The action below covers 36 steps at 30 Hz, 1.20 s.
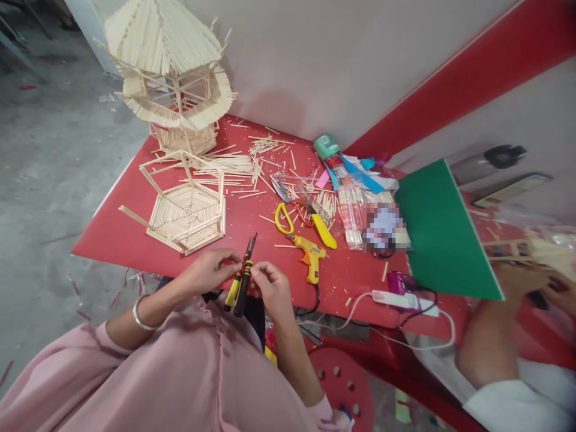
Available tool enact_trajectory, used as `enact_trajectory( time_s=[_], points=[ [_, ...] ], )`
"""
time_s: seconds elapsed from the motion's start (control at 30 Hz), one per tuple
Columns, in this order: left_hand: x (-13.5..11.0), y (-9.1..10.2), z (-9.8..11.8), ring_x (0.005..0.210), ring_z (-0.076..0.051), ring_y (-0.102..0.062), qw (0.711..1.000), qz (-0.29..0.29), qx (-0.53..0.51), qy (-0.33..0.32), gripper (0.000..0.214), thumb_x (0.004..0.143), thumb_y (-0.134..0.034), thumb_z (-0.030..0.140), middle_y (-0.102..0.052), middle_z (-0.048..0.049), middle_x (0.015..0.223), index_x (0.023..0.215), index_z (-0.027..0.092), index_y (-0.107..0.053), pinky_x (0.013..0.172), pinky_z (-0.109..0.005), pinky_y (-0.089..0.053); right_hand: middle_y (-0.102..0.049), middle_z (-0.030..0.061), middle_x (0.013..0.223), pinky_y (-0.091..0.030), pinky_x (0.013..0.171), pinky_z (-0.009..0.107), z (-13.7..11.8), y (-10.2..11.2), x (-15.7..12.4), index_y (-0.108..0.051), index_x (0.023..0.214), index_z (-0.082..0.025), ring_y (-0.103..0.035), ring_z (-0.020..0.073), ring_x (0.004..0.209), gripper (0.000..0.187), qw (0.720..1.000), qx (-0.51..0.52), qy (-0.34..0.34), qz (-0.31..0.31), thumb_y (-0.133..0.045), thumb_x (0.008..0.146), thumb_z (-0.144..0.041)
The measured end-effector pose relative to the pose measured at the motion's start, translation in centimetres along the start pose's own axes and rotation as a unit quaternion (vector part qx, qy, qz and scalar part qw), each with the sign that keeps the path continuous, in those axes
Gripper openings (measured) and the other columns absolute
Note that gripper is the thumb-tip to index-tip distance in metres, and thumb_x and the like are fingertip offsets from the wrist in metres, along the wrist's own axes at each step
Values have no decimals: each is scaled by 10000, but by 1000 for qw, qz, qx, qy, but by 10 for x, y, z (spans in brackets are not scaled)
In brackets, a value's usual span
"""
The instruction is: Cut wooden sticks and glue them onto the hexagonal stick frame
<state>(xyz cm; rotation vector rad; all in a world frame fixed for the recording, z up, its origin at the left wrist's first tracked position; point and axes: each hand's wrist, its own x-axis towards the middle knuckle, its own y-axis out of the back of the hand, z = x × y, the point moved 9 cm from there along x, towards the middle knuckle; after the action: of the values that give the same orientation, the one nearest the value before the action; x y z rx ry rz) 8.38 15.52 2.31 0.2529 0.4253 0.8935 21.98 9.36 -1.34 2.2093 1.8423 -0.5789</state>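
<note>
Close to my body, at the table's front edge, long-nose pliers (245, 282) with black and yellow handles are held with their jaws pointing away from me. My left hand (213, 269) pinches them from the left, near the pivot. From the right, my right hand (273, 289) has thumb and fingers closed at the handles' upper part. Just beyond stands a hexagonal stick base (189, 216) with upright posts and a partial frame. To the right lie a yellow glue gun (310, 257), yellow-handled scissors (283, 207) and a cutter with a yellow handle (324, 231).
A tall stick pavilion (175, 78) stands at the table's back left. Loose sticks (229, 168) lie scattered on the red table (121, 222). Packed sticks (351, 216), a green board (450, 234) and a power strip (405, 302) are on the right, beside another person's arm (490, 336).
</note>
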Motion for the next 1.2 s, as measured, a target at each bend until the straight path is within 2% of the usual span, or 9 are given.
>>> enact_trajectory(
  time_s=[0.07, 0.13, 0.3, 0.43, 0.53, 0.67, 0.83, 0.97, 1.2],
  points=[
    [-4, -7, -13, 682, -145, -579, 999, -27, -24, 31, 262, 833, -614, 412, -667, -27, 802, 856, 160, -682, 620, -245, -447, -542, -63, 570, -375, 441, 182, 2, -1, 0, -570, 764, -201, -464, 71, 470, 314, 1000, 9, 0, -5, -677, 782, -495],
    [-5, -11, -15, 687, -140, -572, 997, -39, -59, 15, 287, 808, -644, 436, -637, -27, 784, 784, 152, -670, 631, -245, -452, -544, -63, 572, -383, 447, 183, 3, -2, 0, -564, 772, -202, -469, 71, 472, 319, 1000, 15, 2, -10, -673, 786, -502],
    [-1, 1, -10, 812, -151, -597, 974, 63, -213, -45, 346, 785, -706, 445, -622, -58, 821, 632, 141, -635, 764, -281, -484, -510, -75, 547, -354, 440, 186, 4, -2, 2, -537, 739, -207, -430, 64, 447, 311, 1000, -1, 14, -5, -651, 792, -491],
    [4, -16, -26, 504, -45, -434, 923, 58, -378, 32, 455, 681, -790, 507, -641, -48, 812, 586, 136, -545, 458, -207, -348, -479, -84, 523, -329, 430, 191, 5, -4, 2, -516, 730, -213, -394, 65, 432, 323, 1000, -13, 22, 3, -625, 797, -510],
    [6, -27, -26, 451, -20, -384, 905, 31, -422, 53, 452, 641, -826, 490, -643, -21, 746, 622, 133, -549, 428, -189, -317, -465, -86, 518, -323, 433, 195, 7, -3, 2, -523, 738, -214, -388, 70, 437, 338, 1000, -15, 23, 15, -626, 791, -532],
    [8, -15, -15, 697, -113, -598, 937, 73, -341, 3, 309, 652, -829, 361, -657, -25, 754, 714, 133, -629, 653, -232, -498, -467, -83, 530, -326, 445, 204, 5, -1, 0, -547, 747, -214, -398, 82, 455, 327, 999, -20, 26, 19, -644, 776, -525],
    [10, -3, 3, 693, -117, -612, 985, 69, -145, -67, 74, 755, -685, 204, -687, -42, 783, 753, 131, -694, 636, -215, -471, -498, -59, 594, -336, 484, 209, -6, 1, -2, -574, 739, -201, -398, 83, 507, 294, 997, -50, 58, 29, -642, 781, -483],
    [15, -1, 20, 685, -118, -622, 990, 28, -45, -131, 78, 767, -657, 140, -705, -26, 756, 785, 154, -731, 660, -216, -463, -523, -40, 608, -359, 525, 212, -17, 2, -1, -591, 716, -190, -414, 88, 543, 267, 991, -95, 89, 36, -632, 783, -446],
    [20, -2, 35, 676, -123, -619, 986, -7, 26, -164, 140, 766, -609, 97, -700, -22, 724, 758, 159, -734, 661, -219, -450, -530, -36, 576, -364, 501, 212, -29, 3, -3, -629, 722, -189, -419, 94, 523, 245, 978, -161, 123, 50, -628, 800, -421]
  ],
)
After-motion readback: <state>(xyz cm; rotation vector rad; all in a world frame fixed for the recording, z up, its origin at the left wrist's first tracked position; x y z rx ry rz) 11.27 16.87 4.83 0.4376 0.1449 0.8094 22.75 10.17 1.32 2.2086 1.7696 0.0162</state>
